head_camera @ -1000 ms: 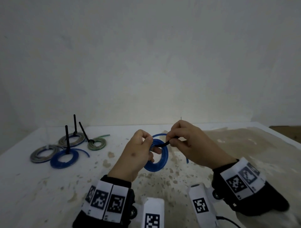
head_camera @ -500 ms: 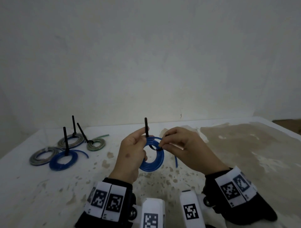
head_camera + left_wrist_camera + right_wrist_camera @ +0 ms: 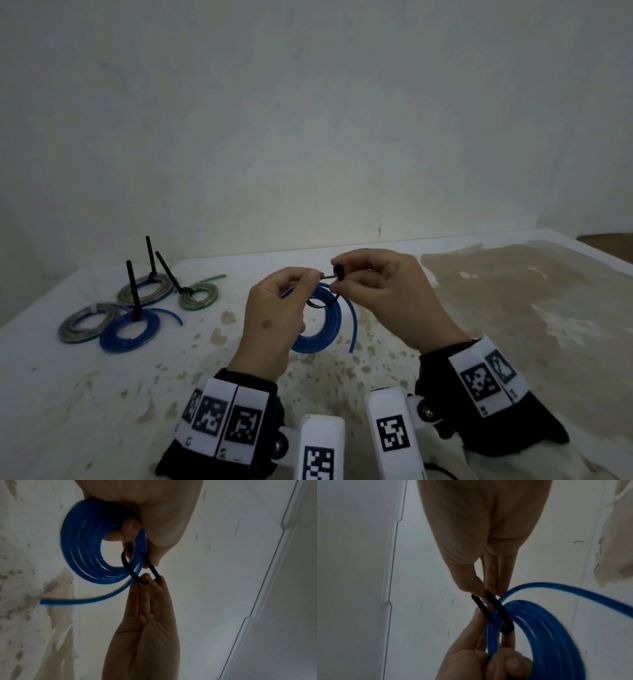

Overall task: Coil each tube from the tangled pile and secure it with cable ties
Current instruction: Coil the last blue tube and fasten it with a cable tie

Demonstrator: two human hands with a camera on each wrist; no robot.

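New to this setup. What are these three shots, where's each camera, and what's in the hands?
No machine here: a person works with two bare hands, wearing black wrist cuffs with printed square markers. The wide shot comes from a head-worn camera looking down at a white, stained table. The other two come from cameras on each wrist, looking along the fingers.

The left hand holds a blue tube coil above the table, one loose end hanging free. A black cable tie loops round the coil's strands. The right hand pinches the tie's head end, and the left fingertips pinch the tie's other end close beside it. Whether the tie is already locked cannot be told.

At the far left of the table lie four finished coils, blue, grey and greenish; three have black tie tails sticking up.
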